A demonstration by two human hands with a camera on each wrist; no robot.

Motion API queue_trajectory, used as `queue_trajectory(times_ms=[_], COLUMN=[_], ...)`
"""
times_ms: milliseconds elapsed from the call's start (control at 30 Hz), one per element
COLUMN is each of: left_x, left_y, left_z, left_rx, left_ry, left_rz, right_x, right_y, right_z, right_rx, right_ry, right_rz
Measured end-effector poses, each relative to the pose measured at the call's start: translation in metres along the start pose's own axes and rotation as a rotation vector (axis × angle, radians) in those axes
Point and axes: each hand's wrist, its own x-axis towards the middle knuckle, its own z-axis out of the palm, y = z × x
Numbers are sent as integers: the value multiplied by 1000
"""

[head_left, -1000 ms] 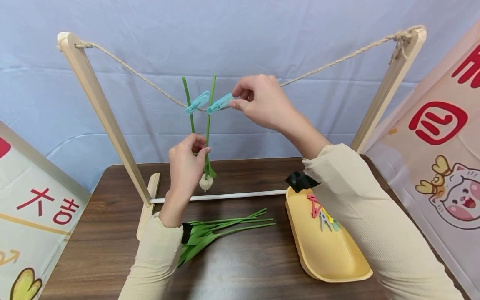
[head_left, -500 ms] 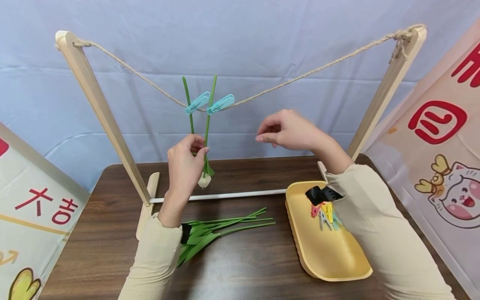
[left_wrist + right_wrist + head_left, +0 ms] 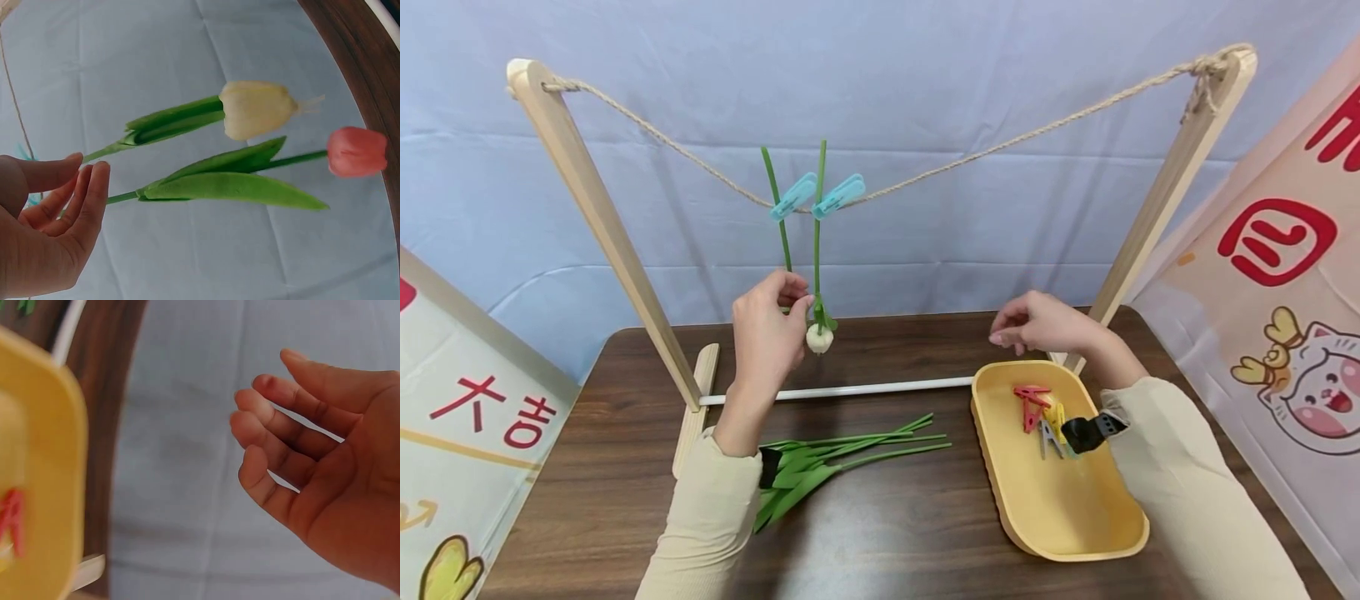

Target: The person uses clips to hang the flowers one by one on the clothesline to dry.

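Observation:
Two artificial tulips hang upside down from a rope [image 3: 955, 164], each held by a light-blue clothespin [image 3: 839, 197]. One has a white bloom [image 3: 256, 111], the other a pink bloom [image 3: 356, 152]; the pink one is hidden behind my left hand in the head view. My left hand [image 3: 767, 325] is beside the stems, thumb and fingers apart, fingertips right at the white tulip's stem. With fingers loosely bent and nothing in them, my right hand [image 3: 1045, 323] hovers just behind the yellow tray [image 3: 1075, 517]. Inside that tray lie red clothespins [image 3: 1032, 407], plus grey and yellow ones.
Two wooden posts [image 3: 587, 208] carry the rope, joined low down by a white rod [image 3: 880, 389]. More green stems with leaves [image 3: 808, 475] lie on the dark table, partly under my left forearm. Printed banners [image 3: 1285, 242] stand at both sides.
My right hand has left the second clothespin and moved right and down toward the tray. The white tulip has swung slightly up and right, while my left hand has barely moved.

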Motion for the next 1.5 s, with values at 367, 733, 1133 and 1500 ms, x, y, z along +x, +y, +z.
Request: queue_trajectory(times_ms=[367, 733, 1133, 1500], left_x=[-2, -7, -15, -18], left_y=[-5, -9, -15, -22], left_z=[0, -1, 2, 4], left_rx=[17, 10, 18, 25], left_ry=[20, 14, -21, -53], left_rz=[22, -5, -5, -17], right_x=[-21, -31, -31, -29], right_y=[68, 109, 126, 128], right_z=[27, 69, 93, 97], right_rx=[73, 63, -93, -150], right_ry=[-6, 54, 179, 143], right_rz=[119, 167, 111, 92])
